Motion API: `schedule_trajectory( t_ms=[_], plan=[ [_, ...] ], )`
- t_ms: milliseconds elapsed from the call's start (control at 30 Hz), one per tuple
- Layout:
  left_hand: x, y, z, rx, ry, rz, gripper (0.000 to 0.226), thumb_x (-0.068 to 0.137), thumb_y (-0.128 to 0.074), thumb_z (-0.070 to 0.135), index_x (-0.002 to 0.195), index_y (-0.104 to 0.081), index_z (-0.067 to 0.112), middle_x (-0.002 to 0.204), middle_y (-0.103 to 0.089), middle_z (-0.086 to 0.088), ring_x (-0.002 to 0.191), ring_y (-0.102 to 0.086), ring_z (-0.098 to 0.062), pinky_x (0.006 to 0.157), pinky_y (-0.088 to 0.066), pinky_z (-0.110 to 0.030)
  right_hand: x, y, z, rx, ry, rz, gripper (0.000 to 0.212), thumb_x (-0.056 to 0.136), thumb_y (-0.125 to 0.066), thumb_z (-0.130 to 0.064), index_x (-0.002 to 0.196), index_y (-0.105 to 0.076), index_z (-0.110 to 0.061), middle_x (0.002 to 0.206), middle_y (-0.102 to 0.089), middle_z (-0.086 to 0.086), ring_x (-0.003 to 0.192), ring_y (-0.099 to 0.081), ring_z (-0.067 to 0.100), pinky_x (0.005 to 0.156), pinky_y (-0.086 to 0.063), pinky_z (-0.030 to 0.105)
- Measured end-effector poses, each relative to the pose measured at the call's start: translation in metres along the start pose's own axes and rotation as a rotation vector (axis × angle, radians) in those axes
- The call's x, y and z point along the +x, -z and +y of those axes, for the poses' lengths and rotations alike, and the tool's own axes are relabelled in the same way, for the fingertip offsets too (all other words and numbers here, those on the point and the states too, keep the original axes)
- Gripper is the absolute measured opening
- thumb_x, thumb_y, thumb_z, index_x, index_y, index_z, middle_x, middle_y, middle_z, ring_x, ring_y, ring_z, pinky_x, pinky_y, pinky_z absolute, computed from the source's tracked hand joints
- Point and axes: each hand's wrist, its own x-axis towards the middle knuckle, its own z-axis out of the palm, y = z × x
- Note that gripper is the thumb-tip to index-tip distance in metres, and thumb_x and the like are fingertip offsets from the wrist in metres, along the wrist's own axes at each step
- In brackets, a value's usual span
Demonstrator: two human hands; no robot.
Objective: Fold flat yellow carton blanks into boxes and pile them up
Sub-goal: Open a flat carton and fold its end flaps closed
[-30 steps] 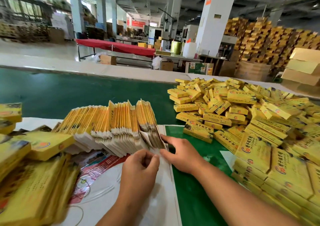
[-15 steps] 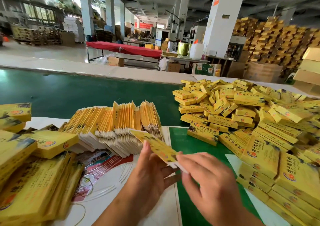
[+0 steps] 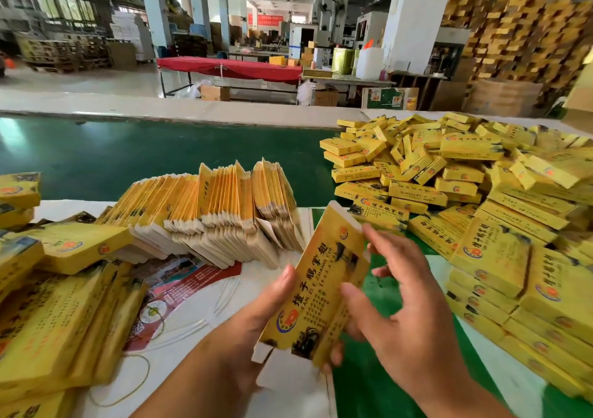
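Note:
One yellow carton blank [image 3: 316, 284] is held upright in front of me, its printed face toward the camera and its sides partly squared up. My left hand [image 3: 256, 318] grips its left edge with the thumb on top. On its right edge, my right hand [image 3: 404, 318] holds it with thumb and curled fingers. A row of flat yellow blanks [image 3: 208, 212] stands on edge just beyond my hands. Folded yellow boxes [image 3: 449, 174] lie piled at the right.
More yellow boxes [image 3: 57, 305] lie stacked at the left on a white sheet [image 3: 179, 363]. The green table surface [image 3: 128, 157] stretches behind the blanks. Large stacks of yellow cartons [image 3: 519, 32] and a red table [image 3: 231, 68] stand far back.
Both hands pulled one blank off the row and brought it toward me. It has turned from flat and sideways to upright and begun to open into a box shape.

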Motion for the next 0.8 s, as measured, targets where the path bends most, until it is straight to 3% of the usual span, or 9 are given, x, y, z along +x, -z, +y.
schedule_trajectory(
  t_ms=[67,100,133,167,200,300,467,700,800],
  plan=[
    [-0.001,0.001,-0.003,0.216,-0.036,-0.031,0.161,0.01,-0.044,0.101,0.134,-0.024,0.0,0.143,-0.032,-0.013,0.124,-0.044,-0.014,0.081,-0.048,-0.008,0.0,0.003,0.004,0.033,-0.057,0.015,0.07,0.082,-0.074,-0.036,0.142,-0.039,-0.022,0.128,-0.053,-0.013,0.115,-0.053,0.0,0.088,-0.048,0.013],
    [0.002,-0.001,-0.005,0.354,0.018,-0.1,0.153,0.007,-0.05,0.098,0.123,-0.045,-0.002,0.129,-0.052,-0.013,0.108,-0.052,-0.005,0.067,-0.045,-0.001,0.0,0.005,0.006,0.045,-0.069,0.019,0.069,0.082,-0.075,-0.033,0.141,-0.041,-0.024,0.127,-0.053,-0.017,0.114,-0.054,0.0,0.086,-0.048,0.012],
    [0.011,-0.002,-0.007,0.355,0.042,-0.165,0.112,0.02,-0.063,0.091,0.098,-0.073,0.011,0.099,-0.073,-0.001,0.091,-0.06,0.001,0.062,-0.043,-0.001,0.001,0.006,0.007,0.061,-0.065,0.017,0.065,0.081,-0.076,-0.031,0.138,-0.046,-0.026,0.125,-0.054,-0.02,0.114,-0.055,0.002,0.086,-0.048,0.013],
    [0.016,-0.005,-0.007,0.295,0.041,-0.188,0.074,0.044,-0.072,0.076,0.095,-0.078,0.023,0.084,-0.074,0.009,0.076,-0.06,0.002,0.062,-0.043,-0.005,0.003,0.008,0.008,0.095,-0.047,0.01,0.058,0.08,-0.076,-0.029,0.133,-0.052,-0.026,0.122,-0.057,-0.019,0.114,-0.056,0.005,0.086,-0.048,0.015],
    [0.014,-0.003,-0.011,0.262,0.008,-0.189,0.061,0.055,-0.076,0.063,0.101,-0.074,0.023,0.08,-0.069,0.012,0.072,-0.06,-0.002,0.065,-0.046,-0.012,0.005,0.011,0.009,0.149,-0.03,0.003,0.048,0.079,-0.072,-0.029,0.126,-0.058,-0.023,0.119,-0.059,-0.014,0.114,-0.057,0.01,0.087,-0.049,0.019],
    [0.016,0.003,-0.02,0.376,-0.095,0.004,0.077,0.044,-0.082,0.07,0.109,-0.061,0.035,0.09,-0.066,0.002,0.082,-0.065,-0.016,0.07,-0.052,-0.03,0.009,0.017,0.013,0.356,-0.066,-0.023,0.031,0.08,-0.053,-0.023,0.106,-0.067,-0.015,0.112,-0.062,0.006,0.108,-0.06,0.015,0.084,-0.05,0.021],
    [0.018,0.003,-0.014,0.453,-0.1,0.252,0.057,0.041,-0.082,0.07,0.084,-0.063,0.038,0.082,-0.073,0.007,0.071,-0.072,-0.009,0.059,-0.055,-0.019,0.009,0.017,0.021,0.505,-0.247,-0.122,0.046,0.081,-0.039,-0.037,0.112,-0.071,-0.025,0.091,-0.072,0.005,0.085,-0.063,0.03,0.06,-0.053,0.029],
    [0.014,0.003,-0.005,0.389,-0.014,0.196,0.01,0.079,-0.065,0.036,0.086,-0.064,0.029,0.088,-0.077,-0.003,0.078,-0.075,-0.022,0.063,-0.061,-0.034,0.014,0.025,0.033,0.505,-0.156,-0.127,0.049,0.085,-0.039,-0.019,0.12,-0.07,-0.029,0.127,-0.064,0.002,0.117,-0.059,0.025,0.083,-0.053,0.035],
    [0.013,0.002,-0.006,0.351,-0.02,0.216,0.012,0.092,-0.057,0.024,0.099,-0.063,0.032,0.098,-0.076,0.0,0.085,-0.075,-0.021,0.07,-0.061,-0.042,0.013,0.026,0.033,0.226,-0.046,-0.157,0.048,0.085,-0.046,-0.023,0.128,-0.064,-0.034,0.14,-0.053,-0.004,0.129,-0.05,0.017,0.096,-0.049,0.028]
  ],
)
